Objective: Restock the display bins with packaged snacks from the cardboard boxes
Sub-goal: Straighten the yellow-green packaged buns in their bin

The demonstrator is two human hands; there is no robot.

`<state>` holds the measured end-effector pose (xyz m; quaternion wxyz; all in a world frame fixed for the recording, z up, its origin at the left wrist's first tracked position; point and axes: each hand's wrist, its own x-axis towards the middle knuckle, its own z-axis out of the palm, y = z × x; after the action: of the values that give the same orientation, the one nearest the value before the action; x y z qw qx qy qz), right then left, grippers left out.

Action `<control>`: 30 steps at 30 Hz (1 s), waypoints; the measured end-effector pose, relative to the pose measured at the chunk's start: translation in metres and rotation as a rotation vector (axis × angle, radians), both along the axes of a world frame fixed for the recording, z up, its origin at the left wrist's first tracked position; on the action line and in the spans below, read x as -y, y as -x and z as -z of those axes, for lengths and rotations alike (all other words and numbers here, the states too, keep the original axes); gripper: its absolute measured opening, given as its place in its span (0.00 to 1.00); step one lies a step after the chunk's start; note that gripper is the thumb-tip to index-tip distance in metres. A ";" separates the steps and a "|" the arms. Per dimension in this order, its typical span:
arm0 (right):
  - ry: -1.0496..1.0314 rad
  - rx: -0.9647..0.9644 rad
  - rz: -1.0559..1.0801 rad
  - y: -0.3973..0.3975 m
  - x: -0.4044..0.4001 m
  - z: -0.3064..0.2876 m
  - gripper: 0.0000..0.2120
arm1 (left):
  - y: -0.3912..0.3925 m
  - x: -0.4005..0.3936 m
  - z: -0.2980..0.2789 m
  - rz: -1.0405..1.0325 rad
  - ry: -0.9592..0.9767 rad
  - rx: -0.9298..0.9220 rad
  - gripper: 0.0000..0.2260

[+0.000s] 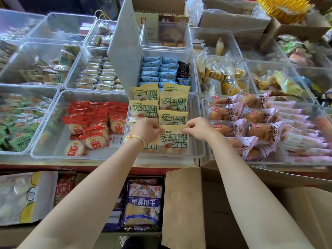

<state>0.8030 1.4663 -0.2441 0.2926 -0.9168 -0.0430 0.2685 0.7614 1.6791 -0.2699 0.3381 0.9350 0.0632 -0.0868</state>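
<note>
While both hands pinch the top seam of one yellow snack packet (pixel 172 139), left hand (pixel 146 129) on its left corner and right hand (pixel 197 128) on its right, the packet hangs upright at the near end of the clear bin (pixel 197 151), at the front edge of the desk.

From the head view, the risk I see is at that near wall: the packet sits hard by it, and a loose pinch could let it topple forward over the rim toward the open cardboard box (pixel 183 203) below. The standing rows of yellow packets (pixel 143 108) behind could also domino if nudged. Room is tight: red packets (pixel 93 123) fill the bin to the left, pink bread packs (pixel 251 123) crowd the right, and a white divider panel (pixel 124 51) rises behind. Free space is straight up.
</note>
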 end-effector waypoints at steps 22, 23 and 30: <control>0.318 0.219 -0.264 -0.036 -0.075 0.005 0.14 | -0.015 -0.026 0.017 0.078 -0.207 -0.065 0.24; 0.300 0.189 -0.276 -0.034 -0.072 0.003 0.14 | -0.014 -0.026 0.018 0.090 -0.231 -0.068 0.24; 0.214 0.259 -0.153 -0.040 -0.069 0.011 0.05 | -0.006 -0.024 0.016 0.087 -0.171 -0.051 0.24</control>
<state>0.8426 1.5355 -0.2550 0.1642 -0.9637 -0.1210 0.1725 0.7670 1.7028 -0.2863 0.2512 0.9598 0.0382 -0.1196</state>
